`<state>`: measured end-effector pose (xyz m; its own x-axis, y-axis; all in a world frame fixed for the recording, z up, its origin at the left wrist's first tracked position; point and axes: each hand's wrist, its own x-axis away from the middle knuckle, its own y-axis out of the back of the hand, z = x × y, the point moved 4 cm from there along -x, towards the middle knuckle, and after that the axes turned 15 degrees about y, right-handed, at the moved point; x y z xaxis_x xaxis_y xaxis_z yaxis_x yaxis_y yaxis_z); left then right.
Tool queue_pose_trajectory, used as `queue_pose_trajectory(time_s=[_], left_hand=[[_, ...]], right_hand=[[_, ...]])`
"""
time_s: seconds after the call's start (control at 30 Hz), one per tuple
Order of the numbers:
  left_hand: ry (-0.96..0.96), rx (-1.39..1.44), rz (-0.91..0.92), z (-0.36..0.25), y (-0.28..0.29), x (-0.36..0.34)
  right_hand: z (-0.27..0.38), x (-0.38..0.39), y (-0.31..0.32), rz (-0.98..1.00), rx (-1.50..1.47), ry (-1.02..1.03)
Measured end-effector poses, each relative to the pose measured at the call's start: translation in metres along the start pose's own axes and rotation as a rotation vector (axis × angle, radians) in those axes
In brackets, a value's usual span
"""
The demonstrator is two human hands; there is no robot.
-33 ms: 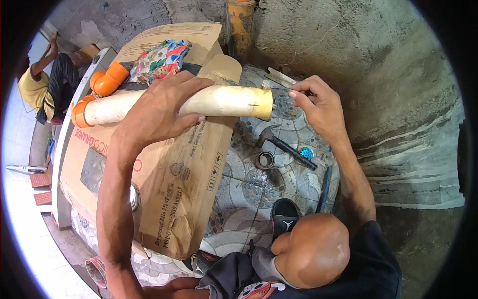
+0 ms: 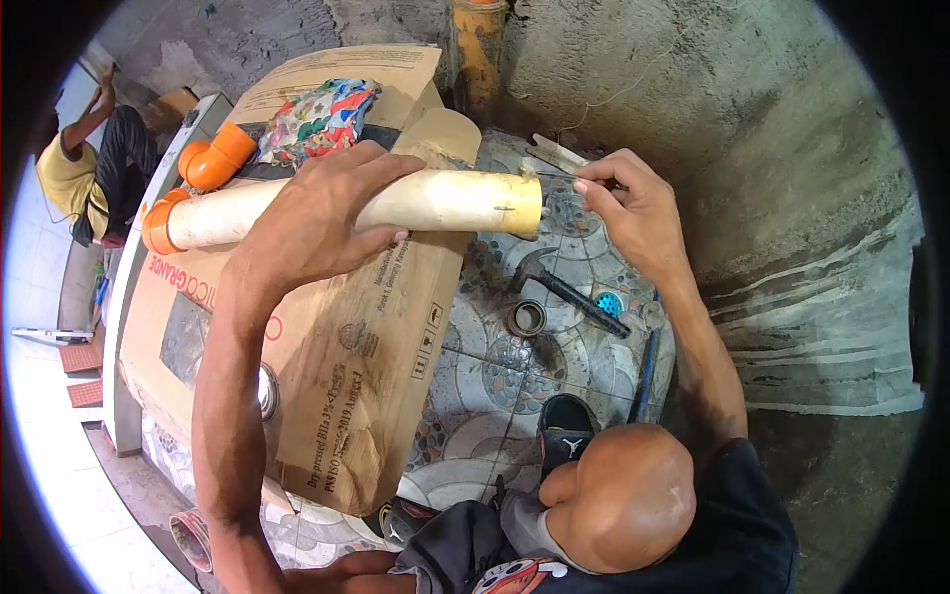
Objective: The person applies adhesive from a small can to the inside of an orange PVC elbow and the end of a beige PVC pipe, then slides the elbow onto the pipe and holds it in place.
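One hammer [image 2: 579,298] near white pipe [image 2: 445,201].

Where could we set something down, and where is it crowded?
Bare room: cardboard below the white pipe, right of the silver tin; floor tiles between cardboard and the black shoe. Crowded: around the hammer, round container and blue disc; above the pipe, orange elbow and colourful bundle.

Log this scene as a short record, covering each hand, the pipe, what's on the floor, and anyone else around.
Left hand: grip over the pale pipe
Right hand: pinching a thin rod by the pipe's yellowish right end
Pipe: above cardboard, orange fitting on left end
Floor: claw hammer, small round container
Others: person in yellow top, far left
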<state>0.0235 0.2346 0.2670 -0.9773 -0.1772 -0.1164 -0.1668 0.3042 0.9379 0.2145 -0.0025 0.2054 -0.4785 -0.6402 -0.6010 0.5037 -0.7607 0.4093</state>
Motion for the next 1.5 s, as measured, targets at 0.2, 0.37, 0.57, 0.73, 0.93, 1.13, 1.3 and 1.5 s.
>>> queue_pose_trajectory(time_s=[0.2, 0.37, 0.57, 0.73, 0.93, 1.13, 1.3, 1.5], left_hand=[[0.0, -0.018, -0.003, 0.002, -0.002, -0.001], [0.0, 0.01, -0.026, 0.003, -0.004, 0.002], [-0.004, 0.015, -0.004, 0.003, -0.006, 0.001], [-0.022, 0.038, 0.005, 0.005, -0.007, 0.0], [0.007, 0.001, 0.003, 0.003, -0.01, 0.007], [0.055, -0.018, 0.016, 0.003, -0.012, 0.009], [0.04, -0.015, 0.008, 0.0, -0.01, 0.005], [0.012, 0.007, 0.006, 0.005, -0.012, 0.008]], right_hand=[[-0.024, 0.01, -0.006, 0.084, 0.021, -0.091], [-0.036, 0.03, -0.016, 0.16, -0.066, -0.213], [-0.028, 0.05, -0.019, 0.235, -0.207, -0.392], [-0.013, 0.057, -0.004, 0.21, -0.353, -0.413], [0.005, 0.048, 0.008, 0.171, -0.424, -0.372], [0.01, 0.026, 0.007, 0.074, -0.384, -0.338], [0.004, 0.007, 0.009, 0.028, -0.313, -0.288], [0.002, 0.004, 0.004, 0.037, -0.163, -0.263]])
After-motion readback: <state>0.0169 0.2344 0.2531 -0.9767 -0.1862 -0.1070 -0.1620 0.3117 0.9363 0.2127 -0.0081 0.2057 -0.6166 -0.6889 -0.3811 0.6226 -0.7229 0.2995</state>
